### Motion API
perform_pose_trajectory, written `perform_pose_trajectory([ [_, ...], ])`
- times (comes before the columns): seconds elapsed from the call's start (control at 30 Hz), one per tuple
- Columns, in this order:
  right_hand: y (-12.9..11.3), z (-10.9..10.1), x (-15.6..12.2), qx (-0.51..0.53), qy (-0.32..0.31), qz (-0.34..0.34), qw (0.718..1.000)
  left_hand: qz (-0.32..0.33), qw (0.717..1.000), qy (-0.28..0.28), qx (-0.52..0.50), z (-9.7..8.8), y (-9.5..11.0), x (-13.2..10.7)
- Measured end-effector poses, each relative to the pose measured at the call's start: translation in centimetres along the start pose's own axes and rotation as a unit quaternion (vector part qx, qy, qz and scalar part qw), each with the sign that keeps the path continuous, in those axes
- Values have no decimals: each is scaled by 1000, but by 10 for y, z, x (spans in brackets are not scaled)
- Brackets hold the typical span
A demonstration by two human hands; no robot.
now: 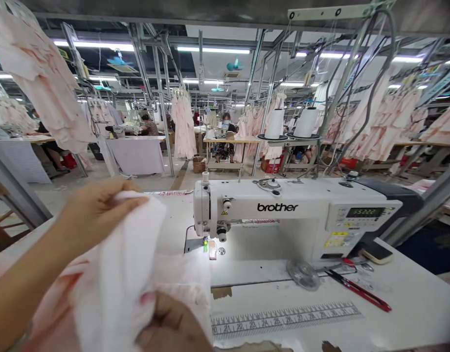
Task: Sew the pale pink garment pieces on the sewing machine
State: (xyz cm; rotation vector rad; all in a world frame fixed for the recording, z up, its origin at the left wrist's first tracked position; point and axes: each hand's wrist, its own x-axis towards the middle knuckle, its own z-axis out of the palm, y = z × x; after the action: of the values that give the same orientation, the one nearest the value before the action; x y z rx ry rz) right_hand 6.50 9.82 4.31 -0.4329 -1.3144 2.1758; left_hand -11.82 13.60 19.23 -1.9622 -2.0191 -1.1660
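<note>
A pale pink and white piece of fabric (133, 244) hangs raised between my hands, left of the sewing machine. Its upper edge is pinched between the thumb and fingers of my left hand (96, 215). Lower down, my right hand (173, 322) grips the same fabric near the bottom of the view, slightly blurred. More of the pink cloth (184, 274) spreads over the table below. Beside it stands a white Brother sewing machine (276, 205), its lit needle area (206, 244) to the right of my hands and apart from them.
Red-handled thread snips (360, 291), a clear round case (303, 274) and a printed ruler scale (283, 320) are on the table's right. Two white thread cones (289, 123) stand behind the machine. Pink garments (45, 73) hang at upper left. Co-workers sit at machines farther back.
</note>
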Motion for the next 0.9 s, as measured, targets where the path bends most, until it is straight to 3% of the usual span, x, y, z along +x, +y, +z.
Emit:
perform_pose_trajectory([
  [0.03, -10, -12, -3, 37, 8, -4, 999, -20, 999, -32, -15, 15, 1, 2],
  [0.1, -24, -42, -14, 65, 29, 11, 997, -50, 982, -171, -62, 55, -2, -1],
  [0.13, -27, -58, -20, 57, 39, 39, 997, -49, 973, -212, -77, 78, -6, -5],
  [0.2, -28, -88, -35, -6, 68, 101, 992, -59, 955, -273, -97, 118, -16, -16],
  [0.27, -27, -110, -49, -166, 115, 63, 977, -72, 941, -309, -116, 145, -24, -26],
  [0.3, -30, -117, -55, -270, 126, 34, 954, -79, 936, -320, -126, 152, -28, -29],
  [0.37, -40, -122, -59, -468, 103, -28, 877, -90, 925, -339, -148, 156, -31, -32],
  [0.47, -59, -121, -50, -698, -10, -137, 703, -107, 906, -367, -183, 150, -32, -28],
  [0.57, -66, -122, -28, -818, -103, -247, 509, -130, 887, -390, -210, 146, -32, -27],
  [0.63, -64, -128, -13, -835, -140, -318, 426, -143, 879, -395, -226, 147, -32, -28],
  [0.7, -61, -137, -1, -827, -170, -375, 383, -151, 876, -389, -241, 150, -31, -29],
  [0.77, -60, -146, 7, -811, -192, -415, 366, -154, 878, -377, -253, 154, -29, -28],
  [0.83, -62, -154, 10, -799, -188, -435, 370, -154, 879, -365, -265, 161, -27, -26],
  [0.9, -64, -160, 9, -798, -172, -424, 392, -149, 882, -354, -274, 169, -26, -24],
])
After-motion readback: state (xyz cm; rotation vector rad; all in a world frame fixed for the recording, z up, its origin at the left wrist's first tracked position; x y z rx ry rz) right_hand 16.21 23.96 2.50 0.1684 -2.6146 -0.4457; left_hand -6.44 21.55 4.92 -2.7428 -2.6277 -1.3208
